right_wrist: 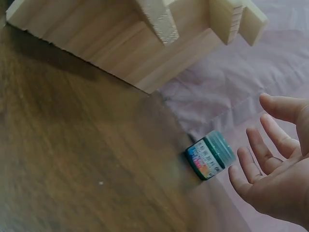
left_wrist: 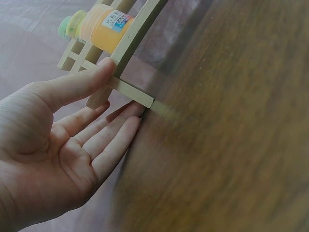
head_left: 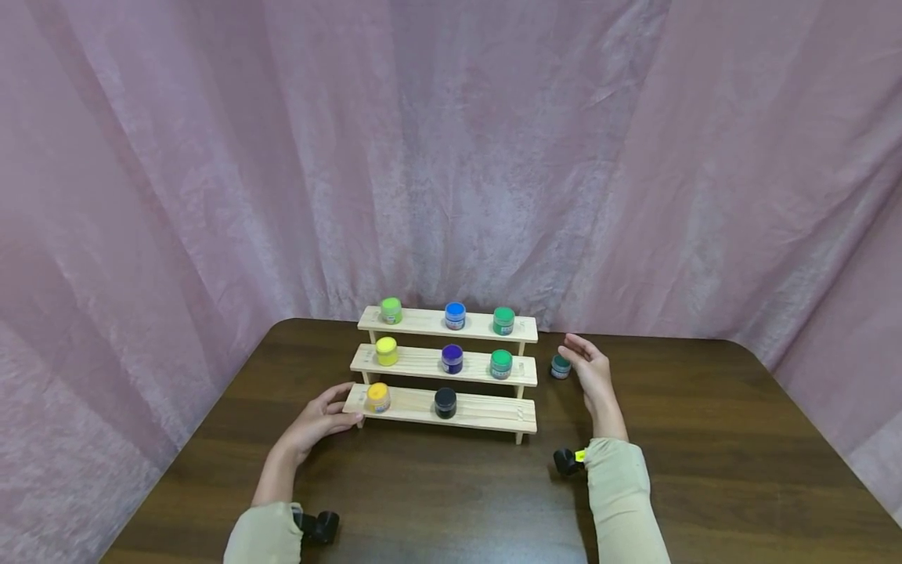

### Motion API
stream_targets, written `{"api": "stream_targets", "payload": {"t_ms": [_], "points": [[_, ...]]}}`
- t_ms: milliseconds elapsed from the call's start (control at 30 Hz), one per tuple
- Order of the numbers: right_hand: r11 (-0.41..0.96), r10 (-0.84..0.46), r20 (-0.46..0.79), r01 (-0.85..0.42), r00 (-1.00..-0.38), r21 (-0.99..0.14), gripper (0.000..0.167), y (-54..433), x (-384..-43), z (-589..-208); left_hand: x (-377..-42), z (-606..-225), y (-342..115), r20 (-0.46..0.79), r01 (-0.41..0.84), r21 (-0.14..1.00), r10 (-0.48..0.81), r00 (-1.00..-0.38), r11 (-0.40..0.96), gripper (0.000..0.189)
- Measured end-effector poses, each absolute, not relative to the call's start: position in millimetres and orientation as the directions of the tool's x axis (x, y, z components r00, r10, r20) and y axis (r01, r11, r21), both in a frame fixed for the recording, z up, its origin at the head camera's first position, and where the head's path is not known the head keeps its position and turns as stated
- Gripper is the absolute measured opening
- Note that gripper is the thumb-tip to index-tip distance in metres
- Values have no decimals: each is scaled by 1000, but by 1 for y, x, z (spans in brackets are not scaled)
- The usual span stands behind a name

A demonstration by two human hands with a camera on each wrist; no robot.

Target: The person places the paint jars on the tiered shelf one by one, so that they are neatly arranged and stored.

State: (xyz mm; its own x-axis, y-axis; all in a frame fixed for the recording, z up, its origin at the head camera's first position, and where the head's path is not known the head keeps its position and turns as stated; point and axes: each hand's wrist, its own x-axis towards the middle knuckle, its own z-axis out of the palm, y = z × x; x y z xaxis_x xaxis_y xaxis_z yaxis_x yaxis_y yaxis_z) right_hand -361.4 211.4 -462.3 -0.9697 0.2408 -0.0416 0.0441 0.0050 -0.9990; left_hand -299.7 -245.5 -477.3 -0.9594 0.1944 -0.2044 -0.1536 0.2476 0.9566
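A three-tier wooden display rack point(head_left: 486, 411) stands on the table with small paint jars on its steps. My left hand point(head_left: 320, 423) holds the left end of the lowest step. In the left wrist view its thumb point(left_wrist: 99, 75) lies against the board's edge, with the other fingers around the end by the leg. The yellow-orange jar point(head_left: 378, 398) sits just beside that hand. To the right of the rack, my right hand point(head_left: 592, 380) hovers by a dark green paint jar point(right_wrist: 207, 157) standing on the table. Its fingers are spread and loosely bent, holding nothing.
The bottom step also carries a black jar point(head_left: 445, 403). Yellow point(head_left: 387, 352), purple point(head_left: 452, 359) and green point(head_left: 501, 364) jars stand on the middle step. Light green point(head_left: 391, 311), blue point(head_left: 455, 316) and green point(head_left: 503, 321) ones are on top. A pink curtain point(head_left: 451, 157) hangs behind the table.
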Motion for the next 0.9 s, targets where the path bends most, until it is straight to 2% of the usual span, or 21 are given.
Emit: {"api": "stream_targets", "payload": {"t_ms": [567,900], "points": [[75,151,-83,96,-985,-993,57,215,-365,-477,-301,-475,-244,-208,-155,955,199,-958,252,76],[108,166,-124,143,-978,-984,59,213,-364,-484,-301,-479,-244,-222,-173,949,169,-960,262,77]]}}
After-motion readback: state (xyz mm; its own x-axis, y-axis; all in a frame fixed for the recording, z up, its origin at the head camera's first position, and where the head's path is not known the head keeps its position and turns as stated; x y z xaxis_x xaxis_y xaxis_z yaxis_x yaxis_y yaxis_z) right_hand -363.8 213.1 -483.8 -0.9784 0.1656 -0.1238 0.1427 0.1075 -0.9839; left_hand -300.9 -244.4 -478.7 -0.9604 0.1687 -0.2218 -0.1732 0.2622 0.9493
